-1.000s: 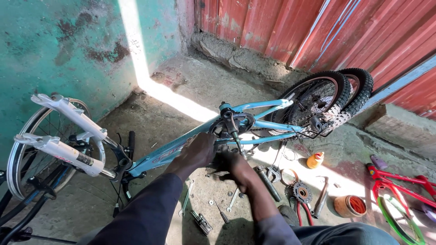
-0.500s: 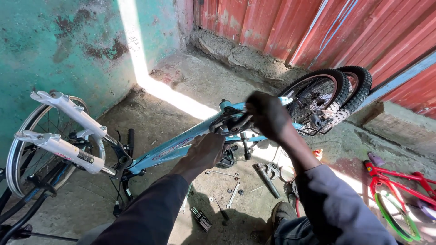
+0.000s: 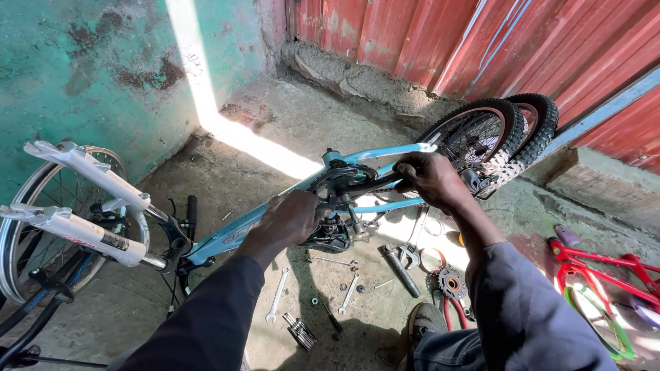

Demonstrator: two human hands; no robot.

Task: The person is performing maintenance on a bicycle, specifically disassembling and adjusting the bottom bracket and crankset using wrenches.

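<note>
Glossy light-blue painted metal bicycle frame [image 3: 275,213]; matt black knobbly rubber rear tyre [image 3: 533,130]; bright steel spanners [image 3: 278,295] on rough grey concrete floor [image 3: 302,124]; ribbed red-painted sheet-metal wall [image 3: 426,34]; flaking, stained green plaster wall [image 3: 75,62]; white glossy fork legs [image 3: 89,172].

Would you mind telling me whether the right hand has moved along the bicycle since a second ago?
Yes. The right hand has gone from the crank area beside the left hand out toward the rear wheel.
</note>
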